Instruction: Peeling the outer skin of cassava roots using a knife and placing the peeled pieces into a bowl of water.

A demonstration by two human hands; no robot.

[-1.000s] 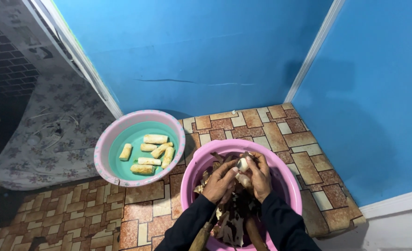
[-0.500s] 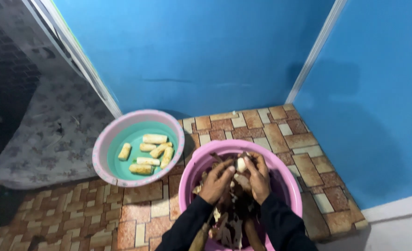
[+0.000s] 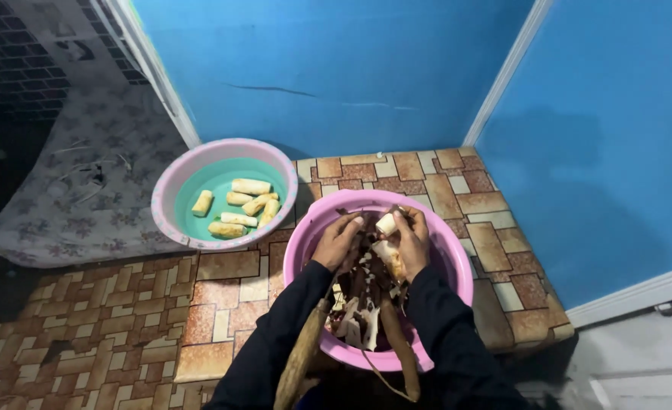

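Hands (image 3: 374,241) grip a peeled cassava piece (image 3: 387,223) over the pink basin (image 3: 457,266).

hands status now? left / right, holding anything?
Left hand: curled over the peels in the pink basin; grip cannot be told.
Right hand: closed on a pale peeled root piece.

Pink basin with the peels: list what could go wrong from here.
1. Both hands, left hand and right hand, work close together on one pale root piece; a slip could nick a finger, though no blade is visible.
2. Long peels hang over the pink basin rim and may drop onto the tiled floor.
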